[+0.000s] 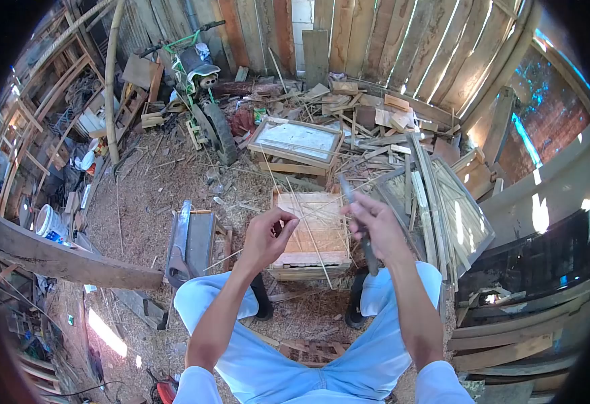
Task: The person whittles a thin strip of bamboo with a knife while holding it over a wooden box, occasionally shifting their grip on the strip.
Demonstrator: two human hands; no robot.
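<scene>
My left hand [269, 236] is closed in a pinch on a thin wooden strip [226, 258], which shows on both sides of the fist and slants up to the right. My right hand [381, 229] grips a knife [346, 189], its blade pointing up and away and its dark handle reaching below the fingers. Both hands are above a low box of pale wooden boards [311, 242] between my knees. More thin strips [311, 244] lie across that box, some with their ends past its edges.
A handsaw [182, 236] rests on a dark board at left. Beyond the box lie a framed panel [296, 141] and a heap of wood scraps [389, 124]. A small motorbike [204, 87] stands at the back. Long planks [424, 202] lean at right. Shavings cover the floor.
</scene>
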